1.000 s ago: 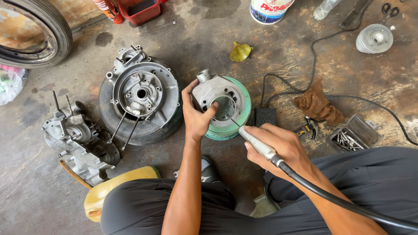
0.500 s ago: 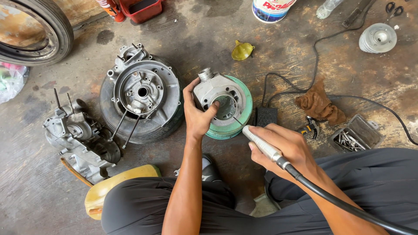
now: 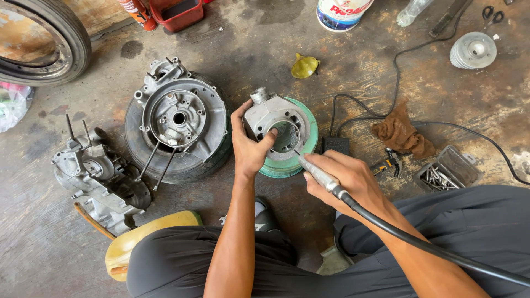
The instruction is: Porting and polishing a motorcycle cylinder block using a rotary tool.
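Our left hand (image 3: pixel 251 149) has its grip closed on the grey engine cylinder (image 3: pixel 274 122), thumb hooked in the bore, pinning it on the green ring (image 3: pixel 309 144) on the floor. Our right hand (image 3: pixel 348 179) wraps the rotary tool handpiece (image 3: pixel 317 174), bit at the bore's edge. We judge grinding is underway; next calls for a steady cylinder and light pressure. The crankcase on a tyre (image 3: pixel 179 121) sits left.

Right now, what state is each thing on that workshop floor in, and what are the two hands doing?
Left hand: gripping the metal cylinder part, thumb at its bore.
Right hand: holding the rotary tool handpiece, tip at the bore.
Metal cylinder part: resting on the green ring.
Engine casing: lying flat on a tyre.
Brown rag: crumpled.
Clear tray: open, metal bits inside.
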